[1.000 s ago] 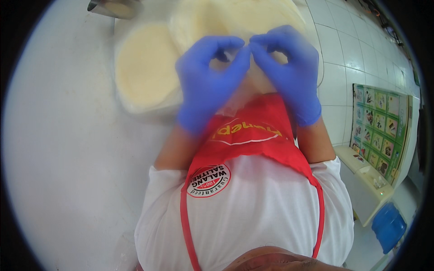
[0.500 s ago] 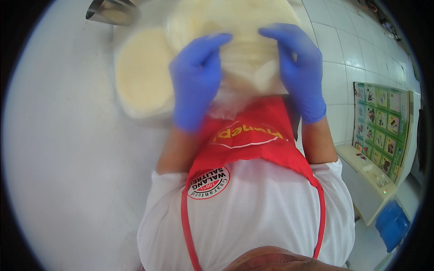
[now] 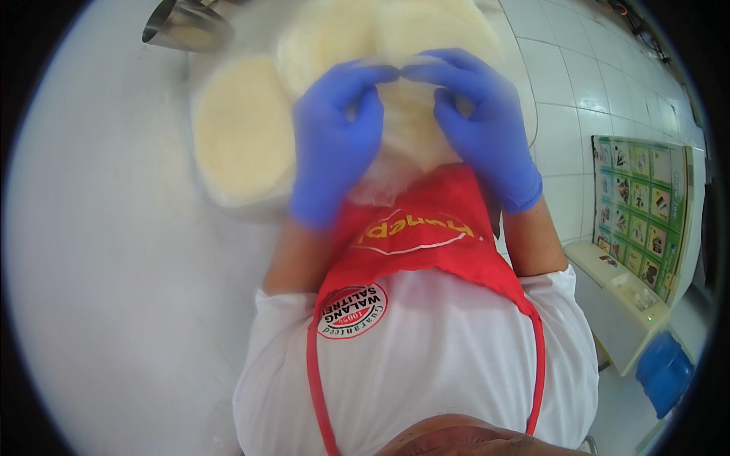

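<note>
Table: a pale, smooth work table [image 3: 99, 190] is spread across the left side.
Metal cup: a shiny metal cup [image 3: 190, 29] is tipped on its side at the upper left, with its mouth turned to the left.
Left round: a cream-coloured round sheet [image 3: 243, 133] is laid flat just beside the left hand, below the cup.
Middle round: a second pale round [image 3: 327, 34] is set above the left hand and is partly covered by it.
Left glove: the left hand [image 3: 334, 144] is clad in blue; its fingers are bent toward the right and its thumb is held a little apart from them.
Film: a crumpled translucent film [image 3: 386, 178] is seen between the wrists, against the top of a red apron [image 3: 411, 205] worn over a white shirt [image 3: 426, 327].
Fingertips: the two hands are brought tip to tip over the pale rounds; through the haze it cannot be told whether anything thin is pinched by either.
Right round: another cream round [image 3: 433, 30] is placed above the right hand.
Right glove: the right hand [image 3: 490, 125], also in blue, is loosely curved, a gap being left between thumb and fingers.
Floor: white tiles [image 3: 559, 144] are shown beyond the table.
Far right: a green picture panel [image 3: 639, 205] is seen above a blue container [image 3: 664, 372].
</note>
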Demonstrator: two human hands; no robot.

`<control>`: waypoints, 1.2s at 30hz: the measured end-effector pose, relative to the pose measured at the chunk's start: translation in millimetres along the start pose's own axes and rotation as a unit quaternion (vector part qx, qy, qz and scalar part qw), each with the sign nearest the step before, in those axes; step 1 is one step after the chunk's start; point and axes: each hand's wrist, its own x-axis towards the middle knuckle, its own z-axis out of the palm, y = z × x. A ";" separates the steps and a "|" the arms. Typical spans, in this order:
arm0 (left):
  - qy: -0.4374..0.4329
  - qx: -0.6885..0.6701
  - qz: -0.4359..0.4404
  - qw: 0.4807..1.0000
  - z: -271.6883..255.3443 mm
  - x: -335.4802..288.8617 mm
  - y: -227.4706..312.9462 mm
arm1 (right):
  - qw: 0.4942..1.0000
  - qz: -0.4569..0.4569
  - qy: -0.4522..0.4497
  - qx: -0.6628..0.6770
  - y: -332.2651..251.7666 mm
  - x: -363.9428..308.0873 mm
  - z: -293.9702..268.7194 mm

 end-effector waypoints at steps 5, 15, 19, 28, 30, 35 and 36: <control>0.068 -0.059 -0.094 0.991 0.5 -1.8 6.2 | 0.998 -0.026 0.058 0.006 -0.1 2.0 -3.0; 0.014 0.022 0.066 0.998 1.6 5.8 19.3 | 0.999 -0.038 -0.022 0.009 -9.0 3.9 -9.2; 0.060 0.026 0.032 0.997 -0.2 6.9 17.8 | 0.999 -0.025 -0.021 0.019 -15.8 8.0 -14.4; 0.049 -0.082 -0.019 0.995 -2.4 5.7 16.0 | 0.996 0.019 0.048 0.079 -5.8 6.0 -22.7; -0.021 -0.050 -0.010 0.998 -5.8 7.8 19.7 | 0.997 0.029 0.015 0.075 -5.9 3.7 -22.7; -0.017 -0.053 -0.051 0.997 -3.6 5.8 20.9 | 0.996 0.024 -0.049 0.070 -1.8 -2.3 -20.3; -0.012 -0.055 -0.054 0.997 -3.5 5.3 19.6 | 0.998 0.021 -0.031 0.059 -2.3 -0.9 -18.9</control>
